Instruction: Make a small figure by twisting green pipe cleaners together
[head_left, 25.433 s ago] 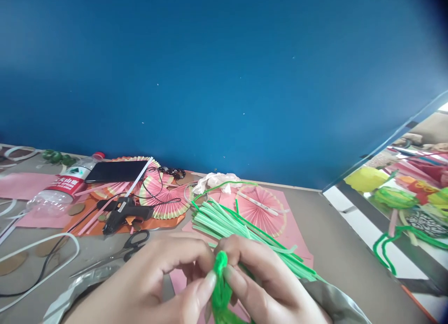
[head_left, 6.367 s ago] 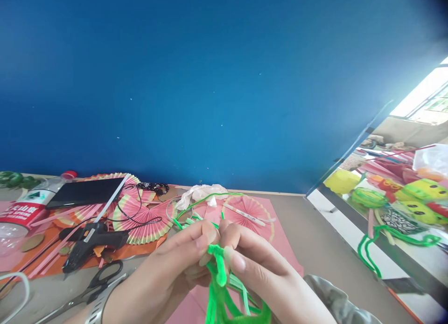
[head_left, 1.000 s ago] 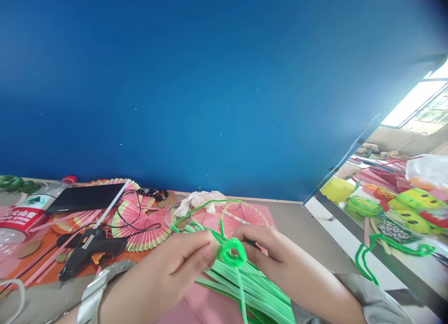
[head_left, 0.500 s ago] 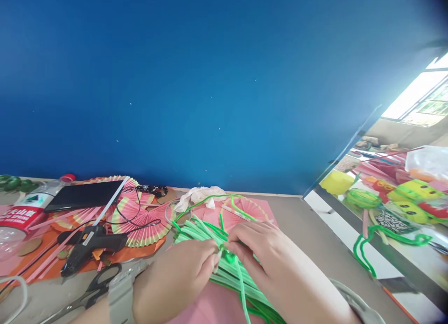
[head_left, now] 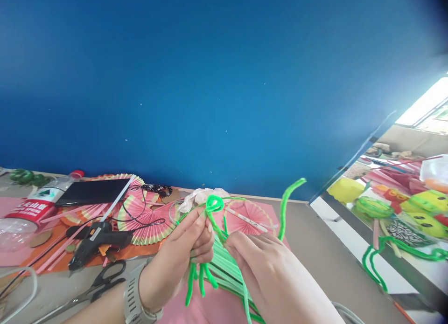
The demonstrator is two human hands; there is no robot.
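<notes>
Bright green fuzzy stems (head_left: 214,203) are gripped in my left hand (head_left: 192,244); a small loop shows above its thumb and several short ends hang below the fist. My right hand (head_left: 255,258) pinches one green stem that runs from the loop, and its free end rises above the knuckles. Under both hands lies a bundle of pale green stems (head_left: 227,268) on pink paper (head_left: 210,300). A white marker (head_left: 247,220) rests on a pink folded-paper fan (head_left: 250,210) behind my right hand.
To the left are a black glue gun (head_left: 94,242), scissors (head_left: 101,284), a phone (head_left: 91,192), a plastic bottle (head_left: 38,205) and paper fans (head_left: 147,219). A blue panel (head_left: 224,91) stands behind. Yellow and green crafts (head_left: 420,217) lie at the right.
My left hand has risen off the pale bundle with bright green stems in its fist. The loop and hanging ends now show. My right hand draws a stem whose free end now stands up.
</notes>
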